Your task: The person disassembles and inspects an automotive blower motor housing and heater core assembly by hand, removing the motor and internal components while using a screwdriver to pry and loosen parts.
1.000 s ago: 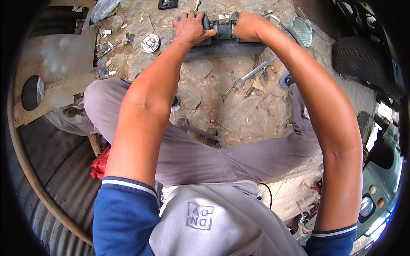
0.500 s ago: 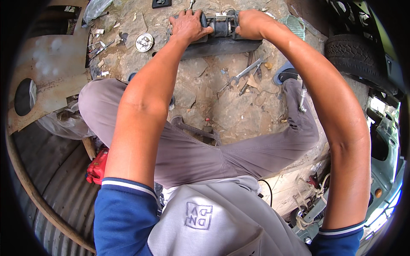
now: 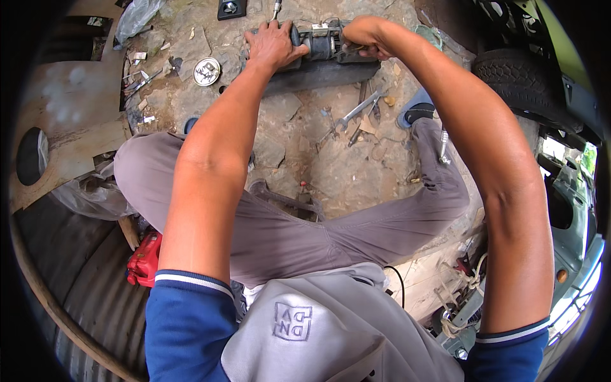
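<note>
A dark, motor-like machine part (image 3: 320,47) with a cylindrical body lies across the top of the view. Under its near side sits a long black block (image 3: 312,77). My left hand (image 3: 270,47) holds the part's left end, fingers spread over the top and thumb reaching toward the cylinder. At the right end, my right hand (image 3: 371,43) has its fingers curled in a pinch; whatever is between them is hidden. Just beyond my left hand stands a thin metal tool (image 3: 276,9). On the ground nearer me lies an open-ended wrench (image 3: 359,109) beside other small tools.
A round tin (image 3: 207,71) with small pieces sits left of the part. Right of it are a tyre (image 3: 522,76) and a blue sandal (image 3: 415,109). A shiny metal tool (image 3: 444,145) lies against my right leg. A red container (image 3: 145,260) stands at left.
My right hand has shifted from wrapping the part's right end to a curled pinch there. My left hand still holds the left end. The view has shifted slightly.
</note>
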A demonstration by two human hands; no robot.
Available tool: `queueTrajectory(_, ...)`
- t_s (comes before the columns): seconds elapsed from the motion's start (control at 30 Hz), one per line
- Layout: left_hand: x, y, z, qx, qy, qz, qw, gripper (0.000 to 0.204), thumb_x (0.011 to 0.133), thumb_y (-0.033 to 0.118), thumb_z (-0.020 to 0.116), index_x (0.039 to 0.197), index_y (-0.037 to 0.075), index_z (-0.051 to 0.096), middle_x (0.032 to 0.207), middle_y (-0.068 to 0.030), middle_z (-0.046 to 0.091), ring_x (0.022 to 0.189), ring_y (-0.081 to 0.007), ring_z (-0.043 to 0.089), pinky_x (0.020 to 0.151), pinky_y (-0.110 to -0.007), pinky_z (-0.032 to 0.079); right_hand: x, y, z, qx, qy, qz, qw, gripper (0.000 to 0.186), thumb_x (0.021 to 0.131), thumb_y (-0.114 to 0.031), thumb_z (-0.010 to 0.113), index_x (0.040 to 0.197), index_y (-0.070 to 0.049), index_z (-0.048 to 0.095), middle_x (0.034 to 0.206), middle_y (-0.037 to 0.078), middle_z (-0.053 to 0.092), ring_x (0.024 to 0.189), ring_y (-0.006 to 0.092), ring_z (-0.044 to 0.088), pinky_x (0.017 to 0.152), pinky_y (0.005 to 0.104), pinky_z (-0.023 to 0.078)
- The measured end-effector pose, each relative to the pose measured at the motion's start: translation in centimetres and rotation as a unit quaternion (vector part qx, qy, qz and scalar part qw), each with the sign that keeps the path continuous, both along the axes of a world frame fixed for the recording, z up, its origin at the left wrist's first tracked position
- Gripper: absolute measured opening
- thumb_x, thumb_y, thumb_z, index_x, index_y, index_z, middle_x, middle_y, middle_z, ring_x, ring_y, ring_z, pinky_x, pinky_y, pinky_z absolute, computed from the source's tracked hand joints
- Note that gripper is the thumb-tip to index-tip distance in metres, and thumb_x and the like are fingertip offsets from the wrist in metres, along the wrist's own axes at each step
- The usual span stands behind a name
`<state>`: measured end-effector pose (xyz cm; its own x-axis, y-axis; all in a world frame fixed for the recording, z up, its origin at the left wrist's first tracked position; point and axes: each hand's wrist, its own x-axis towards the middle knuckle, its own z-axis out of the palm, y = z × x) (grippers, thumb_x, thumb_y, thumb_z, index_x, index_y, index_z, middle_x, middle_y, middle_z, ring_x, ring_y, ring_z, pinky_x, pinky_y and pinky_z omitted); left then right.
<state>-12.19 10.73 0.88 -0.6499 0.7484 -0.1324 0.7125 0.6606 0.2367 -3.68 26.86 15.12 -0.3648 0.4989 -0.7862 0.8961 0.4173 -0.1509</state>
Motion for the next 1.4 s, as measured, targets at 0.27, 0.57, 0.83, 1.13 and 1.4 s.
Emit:
queueTrajectory(0.27,-0.2,0.7,-0.5,0.022,0.012,0.01,1.0,0.076,0.081,0.064,0.066,0.139,0.015,0.056,0.134,-0.0121,0.06,0.128,-0.0324,0.052,0.1,-0.07,0.032,-1.5,1.5,-1.1,0.036,-0.05,0.153,0.986,0.021,0.082,-0.023,0.059,0.07,-0.007,0.054,0.054,0.004,0.046,0.039,0.0135,0.033,0.038,0.0322,0.022)
queueTrajectory(0.57,-1.3,1.4,-0.4,-0.006,0.021,-0.007,1.0,0.08,0.08,0.066,0.067,0.143,0.019,0.053,0.138,-0.011,0.058,0.131,-0.0309,0.05,0.098,-0.066,0.037,-4.5,5.7,-7.4,0.044,-0.147,0.665,0.73,0.02,0.076,-0.015,0.065,0.088,-0.004,0.075,0.083,0.017,0.074,0.067,0.0336,0.07,0.063,0.0472,0.055)
queueTrajectory(0.83,-1.6,1.2,-0.8,-0.014,-0.003,0.003,1.0,0.08,0.081,0.065,0.067,0.144,0.018,0.052,0.14,-0.0114,0.056,0.133,-0.0318,0.048,0.099,-0.066,0.036,-5.6,5.6,-8.0,-0.067,-0.189,0.395,0.896,0.01,0.071,-0.005,0.059,0.068,-0.003,0.068,0.067,0.014,0.066,0.058,0.0294,0.063,0.054,0.0424,0.05)
queueTrajectory(1.13,-1.5,1.9,-0.3,-0.018,-0.012,0.001,1.0,0.08,0.081,0.064,0.068,0.143,0.017,0.053,0.14,-0.0117,0.056,0.133,-0.033,0.049,0.099,-0.067,0.036,-4.8,5.1,-5.6,0.03,-0.112,0.638,0.761,0.018,0.075,-0.011,0.059,0.08,-0.002,0.075,0.079,0.017,0.072,0.071,0.0328,0.069,0.064,0.0444,0.053)
queueTrajectory(1.4,-1.2,1.5,0.4,-0.026,-0.025,-0.002,0.999,0.081,0.08,0.064,0.068,0.144,0.017,0.052,0.141,-0.0115,0.056,0.133,-0.0326,0.049,0.1,-0.067,0.036,-4.1,-0.2,-0.4,0.104,-0.039,0.541,0.833,0.025,0.075,-0.021,0.063,0.09,-0.006,0.077,0.099,0.02,0.073,0.094,0.0342,0.071,0.081,0.0441,0.055)
